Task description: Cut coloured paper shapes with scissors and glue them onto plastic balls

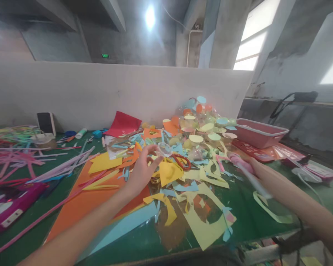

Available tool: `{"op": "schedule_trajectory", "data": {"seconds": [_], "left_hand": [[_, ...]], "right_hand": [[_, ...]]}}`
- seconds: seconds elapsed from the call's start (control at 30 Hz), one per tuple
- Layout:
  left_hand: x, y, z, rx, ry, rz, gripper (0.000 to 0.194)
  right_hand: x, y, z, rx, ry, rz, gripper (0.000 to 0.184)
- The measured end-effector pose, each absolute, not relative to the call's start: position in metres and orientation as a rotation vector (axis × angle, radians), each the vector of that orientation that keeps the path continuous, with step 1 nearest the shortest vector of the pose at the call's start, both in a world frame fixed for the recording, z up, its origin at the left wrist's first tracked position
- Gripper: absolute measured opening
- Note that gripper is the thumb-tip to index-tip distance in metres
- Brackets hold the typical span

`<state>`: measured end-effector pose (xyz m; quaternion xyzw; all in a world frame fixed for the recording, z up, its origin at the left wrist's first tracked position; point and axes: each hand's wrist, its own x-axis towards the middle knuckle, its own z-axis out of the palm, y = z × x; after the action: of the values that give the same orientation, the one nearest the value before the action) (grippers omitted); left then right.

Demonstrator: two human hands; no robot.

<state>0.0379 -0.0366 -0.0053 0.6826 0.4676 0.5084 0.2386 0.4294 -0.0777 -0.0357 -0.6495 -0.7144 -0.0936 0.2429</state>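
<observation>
My left hand (145,166) is raised over the paper scraps, thumb and fingers closed around a small clear plastic cup-shaped piece (164,149). My right hand (252,166), partly hidden and turned away, grips a pink glue gun (236,159). A translucent glue stick (259,187), smeared by motion, sticks out toward me from the gun. Just under the left hand lie a yellow paper piece (170,173) and red-handled scissors (182,162). Pale yellow paper with round holes cut in it (204,232) lies between the hands, nearer to me.
Clear balls topped with paper discs (195,139) are heaped at the back, beside a pink basket (262,133). Orange sheets (74,207) and a blue sheet (124,229) lie front left. Pink strips (19,159), a magenta device (16,207) and a phone (46,123) are farther left.
</observation>
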Motion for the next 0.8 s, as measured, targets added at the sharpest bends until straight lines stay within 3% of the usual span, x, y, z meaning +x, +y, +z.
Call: {"op": "schedule_trajectory", "data": {"seconds": [0.17,0.33,0.47,0.67,0.8], "left_hand": [[0.035,-0.034,-0.007,1.754,1.289,1.371,0.044],[0.032,-0.028,-0.007,1.696,1.297,1.448,0.049],[0.031,-0.026,-0.004,1.687,1.327,1.503,0.046],[0.030,-0.024,-0.003,1.667,1.318,1.541,0.045],[0.030,-0.024,-0.004,1.662,1.299,1.559,0.043]], "right_hand": [[0.432,-0.077,-0.059,-1.829,-2.182,-0.656,0.036],[0.401,-0.092,-0.027,-1.889,-2.065,-0.984,0.031],[0.339,-0.092,0.005,-1.392,-2.321,-0.736,0.033],[0.253,-0.068,0.008,-0.826,-2.672,-0.410,0.054],[0.237,-0.051,0.005,-0.777,-2.700,-0.281,0.046]]}}
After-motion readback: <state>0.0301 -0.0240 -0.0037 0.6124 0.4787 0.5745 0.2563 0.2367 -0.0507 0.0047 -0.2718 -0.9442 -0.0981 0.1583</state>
